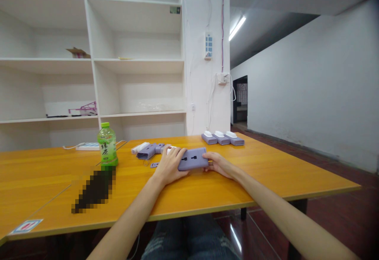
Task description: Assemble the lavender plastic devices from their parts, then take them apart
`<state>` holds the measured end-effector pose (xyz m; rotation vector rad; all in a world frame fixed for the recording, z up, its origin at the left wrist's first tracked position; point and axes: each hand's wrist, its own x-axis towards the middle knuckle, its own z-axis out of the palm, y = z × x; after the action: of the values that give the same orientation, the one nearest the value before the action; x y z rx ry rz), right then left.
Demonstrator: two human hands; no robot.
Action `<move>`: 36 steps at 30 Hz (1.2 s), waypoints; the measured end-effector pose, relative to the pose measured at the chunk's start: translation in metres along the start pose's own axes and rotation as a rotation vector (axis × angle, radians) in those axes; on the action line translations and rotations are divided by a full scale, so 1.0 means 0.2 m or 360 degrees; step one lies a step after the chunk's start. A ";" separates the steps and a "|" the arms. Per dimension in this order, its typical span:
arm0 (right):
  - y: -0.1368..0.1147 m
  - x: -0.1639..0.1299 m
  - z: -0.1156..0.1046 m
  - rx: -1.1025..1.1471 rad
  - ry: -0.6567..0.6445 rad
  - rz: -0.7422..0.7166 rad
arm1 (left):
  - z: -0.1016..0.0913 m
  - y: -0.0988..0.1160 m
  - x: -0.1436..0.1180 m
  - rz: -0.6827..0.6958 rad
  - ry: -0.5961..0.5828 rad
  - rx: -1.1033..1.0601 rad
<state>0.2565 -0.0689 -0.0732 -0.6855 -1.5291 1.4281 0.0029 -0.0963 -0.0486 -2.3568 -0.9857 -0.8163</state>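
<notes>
A purple power strip (193, 159) lies flat on the orange table (266, 173), gripped at its ends by my left hand (169, 165) and right hand (218, 164); three purple adapters (222, 137) sit beyond, a green bottle (107, 144) to my left.

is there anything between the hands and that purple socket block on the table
Nothing visible. The left hand rests on the left end of the purple socket block and the right hand touches its right end. The grey parts and green bottle lie off to the left, apart from it.
</notes>
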 end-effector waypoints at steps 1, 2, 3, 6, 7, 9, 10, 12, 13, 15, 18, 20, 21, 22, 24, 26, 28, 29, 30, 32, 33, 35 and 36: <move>0.00 0.00 0.00 -0.0011 0.0005 -0.0003 | 0.00 0.00 0.00 -0.0001 -0.0002 -0.0003; 0.00 0.00 0.01 -0.0024 0.0014 -0.0006 | 0.00 0.00 0.00 -0.0003 -0.0003 -0.0006; 0.00 0.00 0.01 -0.0037 0.0023 -0.0010 | 0.00 0.00 0.00 -0.0004 -0.0005 -0.0009; 0.01 0.02 0.01 -0.0074 0.0044 -0.0034 | 0.00 0.00 0.00 -0.0001 -0.0008 -0.0021; 0.02 0.02 0.01 -0.0086 0.0045 -0.0046 | 0.01 0.00 0.00 0.0001 -0.0008 -0.0025; 0.02 0.02 0.01 -0.0113 0.0040 -0.0074 | 0.01 0.00 0.00 0.0004 -0.0009 -0.0031; 0.03 0.02 0.01 -0.0127 0.0039 -0.0089 | 0.01 0.00 0.00 0.0007 -0.0011 -0.0034; 0.03 0.02 0.01 -0.0157 0.0038 -0.0116 | 0.00 0.00 0.00 0.0014 -0.0017 -0.0040; 0.04 0.02 0.01 -0.0173 0.0040 -0.0127 | 0.00 0.00 0.01 0.0017 -0.0021 -0.0043; 0.04 0.02 0.01 -0.0204 0.0048 -0.0142 | 0.00 0.00 0.01 0.0025 -0.0031 -0.0049; 0.05 0.03 0.01 -0.0238 0.0061 -0.0156 | 0.00 0.00 0.01 0.0033 -0.0044 -0.0057; 0.06 0.03 0.01 -0.0254 0.0066 -0.0164 | 0.00 0.00 0.01 0.0036 -0.0050 -0.0062; 0.06 0.04 0.01 -0.0263 0.0069 -0.0168 | 0.00 0.00 0.01 0.0036 -0.0052 -0.0065; 0.06 0.04 0.01 -0.0273 0.0073 -0.0171 | 0.00 0.00 0.01 0.0037 -0.0055 -0.0068; 0.06 0.04 0.01 -0.0295 0.0087 -0.0177 | 0.00 0.00 0.01 0.0039 -0.0059 -0.0073; 0.07 0.05 0.02 -0.0318 0.0102 -0.0184 | 0.00 0.00 0.01 0.0044 -0.0065 -0.0077; 0.07 0.06 0.01 -0.0342 0.0118 -0.0201 | 0.00 0.00 0.00 0.0050 -0.0071 -0.0078; 0.08 0.06 0.01 -0.0355 0.0126 -0.0215 | 0.00 0.00 0.00 0.0053 -0.0073 -0.0078; 0.08 0.06 0.01 -0.0369 0.0133 -0.0231 | 0.00 0.00 0.00 0.0057 -0.0075 -0.0078; 0.08 0.07 0.01 -0.0402 0.0147 -0.0264 | 0.00 0.00 -0.01 0.0068 -0.0081 -0.0077; 0.08 0.07 0.01 -0.0420 0.0153 -0.0278 | -0.01 0.00 -0.01 0.0074 -0.0085 -0.0076; 0.08 0.07 0.01 -0.0457 0.0160 -0.0293 | -0.02 0.00 -0.02 0.0088 -0.0095 -0.0075; 0.08 0.06 0.02 -0.0473 0.0161 -0.0291 | -0.02 0.01 -0.02 0.0093 -0.0100 -0.0073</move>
<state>0.2452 -0.0565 -0.0855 -0.7603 -1.6944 1.0261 0.0000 -0.1017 -0.0476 -2.4520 -0.9275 -0.7548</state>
